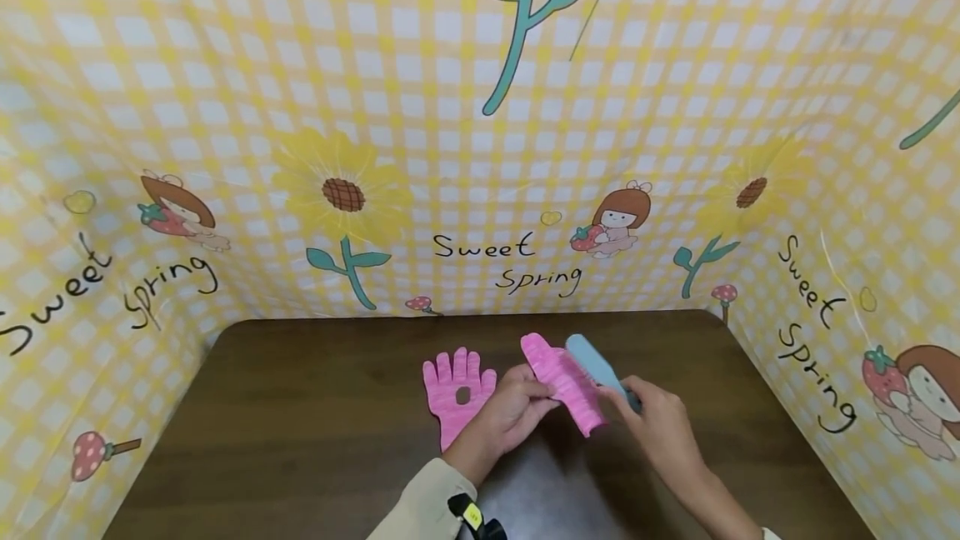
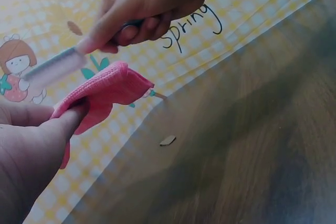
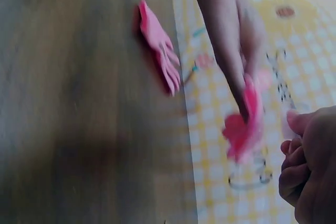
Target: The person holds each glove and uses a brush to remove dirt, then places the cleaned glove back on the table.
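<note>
In the head view my left hand pinches a pink knitted glove and holds it above the table, thumb on the near side. My right hand grips the handle of a light blue brush, its head along the glove's right side. Pale bristles on the brush face down toward the glove in the left wrist view; a small gap shows there. A second pink glove lies flat to the left with fingers spread and a dark round spot on it, partly covered by my left forearm.
The dark brown wooden table is bordered by a yellow checked cloth with printed flowers and lettering. A small pale flake-like piece shows over the wood in the left wrist view. The right wrist view is blurred.
</note>
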`<control>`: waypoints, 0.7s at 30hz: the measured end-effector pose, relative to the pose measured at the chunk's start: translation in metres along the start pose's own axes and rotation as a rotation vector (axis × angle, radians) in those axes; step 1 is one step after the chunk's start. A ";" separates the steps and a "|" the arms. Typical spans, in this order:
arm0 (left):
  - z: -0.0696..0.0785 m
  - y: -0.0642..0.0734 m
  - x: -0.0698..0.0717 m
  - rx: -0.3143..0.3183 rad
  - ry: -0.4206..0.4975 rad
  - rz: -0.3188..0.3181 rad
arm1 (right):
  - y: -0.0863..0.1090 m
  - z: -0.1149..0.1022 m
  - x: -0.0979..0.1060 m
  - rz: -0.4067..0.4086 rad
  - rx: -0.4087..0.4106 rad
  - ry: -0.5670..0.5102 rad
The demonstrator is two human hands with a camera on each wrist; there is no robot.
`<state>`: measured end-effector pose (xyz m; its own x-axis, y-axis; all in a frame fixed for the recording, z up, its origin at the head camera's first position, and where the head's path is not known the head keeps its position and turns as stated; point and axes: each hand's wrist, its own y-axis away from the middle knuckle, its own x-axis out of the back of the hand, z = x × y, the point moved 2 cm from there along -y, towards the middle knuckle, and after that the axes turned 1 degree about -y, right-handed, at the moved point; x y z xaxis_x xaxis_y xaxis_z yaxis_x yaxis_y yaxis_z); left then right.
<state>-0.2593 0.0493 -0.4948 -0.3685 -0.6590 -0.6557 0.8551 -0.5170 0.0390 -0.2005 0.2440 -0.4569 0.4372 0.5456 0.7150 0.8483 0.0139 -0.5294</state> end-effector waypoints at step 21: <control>-0.001 0.002 -0.008 0.013 0.006 -0.025 | 0.002 -0.004 -0.010 0.094 0.107 0.071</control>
<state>-0.2546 0.0543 -0.4907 -0.3873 -0.6429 -0.6608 0.8411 -0.5399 0.0322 -0.2017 0.2355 -0.4631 0.5360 0.4883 0.6886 0.7678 0.0572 -0.6381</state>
